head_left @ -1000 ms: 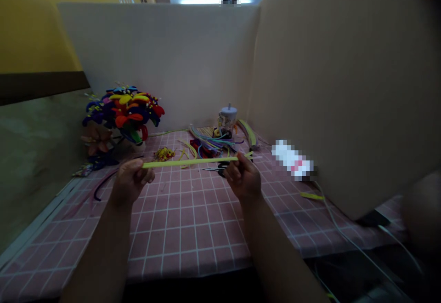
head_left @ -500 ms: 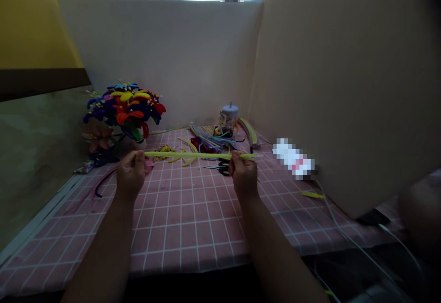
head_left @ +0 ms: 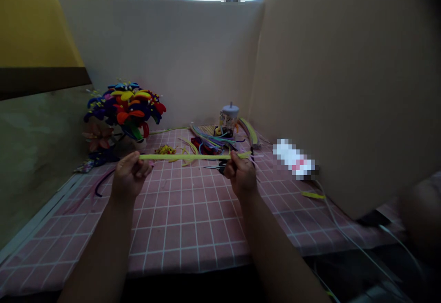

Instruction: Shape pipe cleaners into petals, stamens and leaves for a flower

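Observation:
A bundle of yellow pipe cleaners (head_left: 186,157) is stretched level between my two hands, above the table. My left hand (head_left: 129,174) pinches its left end between thumb and fingers. Near its right end, my right hand (head_left: 243,174) grips it the same way, and the tips stick out past the knuckles. Black-handled scissors (head_left: 213,167) lie just left of my right hand, partly hidden by it. Behind the bundle are a small yellow pile (head_left: 166,149) and loose yellow strips (head_left: 188,145).
A bouquet of colourful fuzzy flowers (head_left: 126,110) stands at the back left. Pipe cleaners (head_left: 215,140) lie by a lidded cup (head_left: 229,118). A pale board (head_left: 344,87) rises on the right, with a blurred-out item (head_left: 294,158) and a white cable (head_left: 339,229) nearby.
My left hand has shifted slightly left and its lower fingers have loosened. The yellow bundle has turned and sits a little lower. My right hand's grip has changed slightly.

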Demonstrator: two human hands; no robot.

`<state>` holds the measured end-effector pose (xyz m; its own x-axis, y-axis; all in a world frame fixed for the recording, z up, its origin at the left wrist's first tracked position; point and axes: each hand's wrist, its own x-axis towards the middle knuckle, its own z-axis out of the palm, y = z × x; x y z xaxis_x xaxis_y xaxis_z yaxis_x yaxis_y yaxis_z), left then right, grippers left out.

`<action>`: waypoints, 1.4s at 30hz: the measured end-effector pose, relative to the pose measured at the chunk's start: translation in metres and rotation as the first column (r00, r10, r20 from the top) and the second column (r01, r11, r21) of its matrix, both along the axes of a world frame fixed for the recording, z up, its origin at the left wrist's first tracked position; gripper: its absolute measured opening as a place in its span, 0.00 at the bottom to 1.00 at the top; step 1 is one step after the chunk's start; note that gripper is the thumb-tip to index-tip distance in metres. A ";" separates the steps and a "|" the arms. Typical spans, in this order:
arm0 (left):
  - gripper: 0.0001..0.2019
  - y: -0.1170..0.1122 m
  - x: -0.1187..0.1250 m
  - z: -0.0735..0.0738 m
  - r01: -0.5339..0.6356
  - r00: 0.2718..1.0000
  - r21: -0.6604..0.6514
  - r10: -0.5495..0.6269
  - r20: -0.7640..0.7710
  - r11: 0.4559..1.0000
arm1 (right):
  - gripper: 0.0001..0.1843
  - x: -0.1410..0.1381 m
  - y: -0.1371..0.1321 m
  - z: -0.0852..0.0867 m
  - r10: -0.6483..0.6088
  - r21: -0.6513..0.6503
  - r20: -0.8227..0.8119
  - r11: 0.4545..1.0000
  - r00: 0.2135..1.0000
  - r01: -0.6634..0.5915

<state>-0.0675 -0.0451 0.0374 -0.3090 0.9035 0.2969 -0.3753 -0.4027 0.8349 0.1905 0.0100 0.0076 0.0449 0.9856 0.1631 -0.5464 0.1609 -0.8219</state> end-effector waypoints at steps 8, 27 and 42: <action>0.11 0.004 -0.003 0.005 -0.031 0.977 -0.191 0.071 0.202 0.981 | 0.19 -0.004 -0.002 -0.001 0.087 -0.079 0.025 0.993 0.996 -0.084; 0.13 0.026 -0.006 -0.023 -0.329 0.935 -0.165 0.297 -0.195 0.930 | 0.13 -0.006 -0.001 -0.002 -0.097 -0.030 0.070 0.995 0.993 0.099; 0.03 0.009 -0.013 -0.004 0.157 0.956 -0.296 -0.070 0.284 0.942 | 0.11 0.007 0.000 0.008 -0.074 0.036 -0.200 0.996 0.977 0.083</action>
<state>-0.0801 -0.0357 0.0336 -0.2270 0.9702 -0.0848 -0.6281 -0.0793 0.7741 0.1977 0.0096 0.0154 0.1574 0.9698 0.1865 -0.6822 0.2433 -0.6894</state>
